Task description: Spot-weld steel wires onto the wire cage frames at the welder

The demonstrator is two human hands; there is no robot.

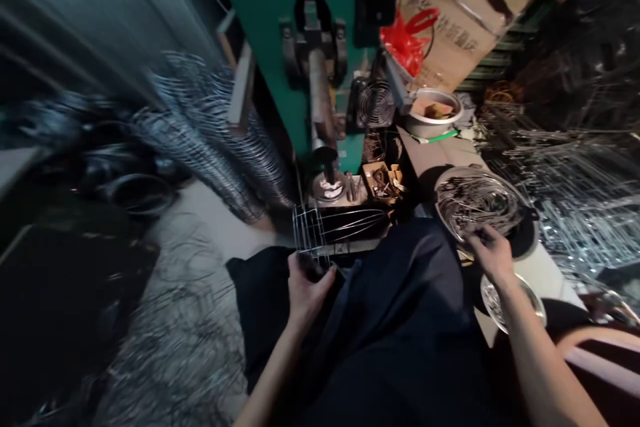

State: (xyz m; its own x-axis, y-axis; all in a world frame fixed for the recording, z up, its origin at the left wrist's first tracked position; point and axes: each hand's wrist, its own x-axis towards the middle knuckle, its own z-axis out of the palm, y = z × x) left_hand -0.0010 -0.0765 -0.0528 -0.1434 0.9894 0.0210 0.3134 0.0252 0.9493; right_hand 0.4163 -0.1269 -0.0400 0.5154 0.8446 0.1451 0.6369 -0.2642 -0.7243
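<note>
My left hand [307, 287] is closed around the near end of a wire frame [309, 227] above my lap. Loops of thin wire [357, 221] stretch rightward from that frame. Over on the right, my right hand [493, 253] reaches to the near edge of a round bowl filled with bent wire pieces [477, 200]. Its fingers are bent together at the pieces; what they hold, if anything, is too small to tell. Ahead of the wire frame stands a green machine [260, 7] with a metal rod [321, 103] pointing down at a small round plate [329, 185].
Stacks of wire rings [215, 140] lean at the left. A small cardboard box [384, 181], a bowl [433, 113] and a red bag [407, 43] sit beyond my knees. A smaller bowl [535, 303] is under my right forearm. Wire racks [590, 213] pile up at the far right.
</note>
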